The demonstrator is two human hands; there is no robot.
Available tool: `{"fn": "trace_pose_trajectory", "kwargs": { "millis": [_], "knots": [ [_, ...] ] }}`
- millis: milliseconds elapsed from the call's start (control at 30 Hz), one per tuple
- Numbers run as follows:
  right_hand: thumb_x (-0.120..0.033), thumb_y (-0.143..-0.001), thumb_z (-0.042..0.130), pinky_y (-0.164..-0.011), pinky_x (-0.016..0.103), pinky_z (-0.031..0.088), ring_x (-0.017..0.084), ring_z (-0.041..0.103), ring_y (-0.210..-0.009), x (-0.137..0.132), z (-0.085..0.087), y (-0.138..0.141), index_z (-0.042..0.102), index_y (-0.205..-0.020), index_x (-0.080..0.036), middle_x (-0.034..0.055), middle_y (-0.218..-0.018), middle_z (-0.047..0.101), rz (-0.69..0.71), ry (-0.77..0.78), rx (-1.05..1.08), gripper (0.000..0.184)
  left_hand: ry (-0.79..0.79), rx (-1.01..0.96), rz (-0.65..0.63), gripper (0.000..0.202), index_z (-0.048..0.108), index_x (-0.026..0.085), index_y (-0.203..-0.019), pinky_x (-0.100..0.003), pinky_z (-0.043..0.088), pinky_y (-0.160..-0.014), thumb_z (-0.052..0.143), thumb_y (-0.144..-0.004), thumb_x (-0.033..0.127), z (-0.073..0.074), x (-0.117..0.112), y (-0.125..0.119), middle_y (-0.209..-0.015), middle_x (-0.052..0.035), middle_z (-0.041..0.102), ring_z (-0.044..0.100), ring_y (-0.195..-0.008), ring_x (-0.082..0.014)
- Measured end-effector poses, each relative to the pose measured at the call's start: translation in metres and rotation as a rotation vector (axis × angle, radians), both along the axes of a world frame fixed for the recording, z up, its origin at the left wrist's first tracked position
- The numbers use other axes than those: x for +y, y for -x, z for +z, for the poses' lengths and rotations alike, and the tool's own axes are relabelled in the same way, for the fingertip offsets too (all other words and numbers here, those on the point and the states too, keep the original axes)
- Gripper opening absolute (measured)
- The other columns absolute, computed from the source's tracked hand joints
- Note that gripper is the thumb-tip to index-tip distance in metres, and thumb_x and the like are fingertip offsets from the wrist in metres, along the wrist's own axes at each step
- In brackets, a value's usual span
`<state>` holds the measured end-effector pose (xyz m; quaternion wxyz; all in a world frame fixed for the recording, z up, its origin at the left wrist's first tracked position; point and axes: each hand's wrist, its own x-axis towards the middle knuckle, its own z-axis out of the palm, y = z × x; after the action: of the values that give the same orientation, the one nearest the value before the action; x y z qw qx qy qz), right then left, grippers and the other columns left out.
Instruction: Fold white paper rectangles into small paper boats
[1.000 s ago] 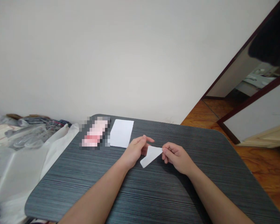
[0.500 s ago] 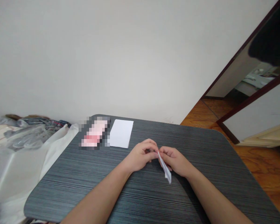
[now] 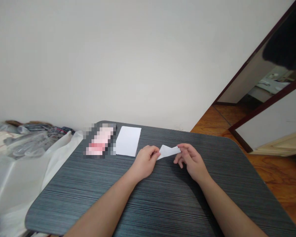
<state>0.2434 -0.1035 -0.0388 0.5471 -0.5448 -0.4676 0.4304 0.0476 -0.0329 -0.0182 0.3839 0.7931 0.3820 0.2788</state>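
A small folded white paper [image 3: 168, 151] is held just above the dark striped table [image 3: 162, 204], between both hands. My left hand [image 3: 146, 162] pinches its left end with the fingers curled. My right hand [image 3: 191, 162] pinches the right end with thumb and forefinger, the other fingers loosely bent. The paper lies nearly flat, stretched between the two pinches.
A flat white sheet [image 3: 128, 141] lies at the table's far edge, beside a blurred pink-and-white item [image 3: 100, 141]. Plastic bags and cloth [image 3: 22, 154] pile up on the left. A wooden floor [image 3: 281, 177] and a doorway are on the right.
The paper hung edge-on from my right hand half a second ago; now it is turned flat and raised farther from me, with both hands pinching its ends.
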Motion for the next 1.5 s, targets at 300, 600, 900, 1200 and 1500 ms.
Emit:
{"fn": "trace_pose_trajectory", "kwargs": {
  "millis": [300,600,900,1200,1500],
  "knots": [
    [-0.037,-0.086,0.053,-0.04,0.022,0.033,0.009,0.043,-0.042,-0.0008,-0.003,0.0012,0.051,-0.095,-0.019,0.0006,-0.064,0.061,0.027,0.041,-0.167,0.02,-0.104,0.033,-0.011,0.016,0.058,0.018,-0.078,-0.027,0.036,-0.069,0.045,-0.086,0.02,-0.0026,-0.0004,-0.0011,-0.076,-0.0023,0.059,0.049,-0.076,-0.0168],
    [-0.042,-0.082,0.058,-0.042,0.022,0.034,0.01,0.045,-0.044,0.0,-0.0023,0.001,0.056,-0.084,-0.018,0.0006,-0.058,0.059,-0.03,0.045,-0.236,0.024,-0.107,0.045,-0.009,0.016,0.061,0.018,-0.083,-0.027,0.037,-0.07,0.046,-0.086,0.024,-0.0017,-0.0008,-0.0014,-0.079,-0.0024,0.062,0.052,-0.078,-0.017],
    [-0.043,-0.078,0.062,-0.042,0.022,0.032,0.01,0.043,-0.043,0.0015,-0.0049,0.001,0.054,-0.079,-0.018,0.0,-0.055,0.059,-0.097,0.026,-0.135,0.026,0.065,0.034,-0.033,0.028,0.065,0.018,-0.071,-0.023,0.036,-0.062,0.043,-0.087,0.027,0.004,-0.004,0.0011,-0.07,0.0015,0.066,0.055,-0.062,-0.012],
    [-0.04,-0.079,0.061,-0.041,0.022,0.031,0.009,0.042,-0.043,0.0011,-0.0065,-0.0019,0.053,-0.08,-0.018,-0.0004,-0.056,0.059,-0.081,0.037,-0.114,0.024,0.103,0.038,-0.035,0.03,0.067,0.018,-0.075,-0.023,0.035,-0.057,0.045,-0.087,0.033,0.0029,-0.003,0.0014,-0.069,0.0008,0.066,0.053,-0.059,-0.0118],
    [-0.041,-0.079,0.06,-0.049,0.024,0.04,0.012,0.051,-0.051,-0.0009,0.0017,0.003,0.06,-0.076,-0.018,0.0011,-0.059,0.06,0.007,0.009,-0.265,0.023,0.202,-0.174,-0.164,0.022,0.059,0.019,-0.102,-0.023,0.041,-0.063,0.049,-0.085,0.029,0.0068,-0.0083,-0.002,-0.084,-0.0015,0.065,0.057,-0.07,-0.0125]
  ]
}}
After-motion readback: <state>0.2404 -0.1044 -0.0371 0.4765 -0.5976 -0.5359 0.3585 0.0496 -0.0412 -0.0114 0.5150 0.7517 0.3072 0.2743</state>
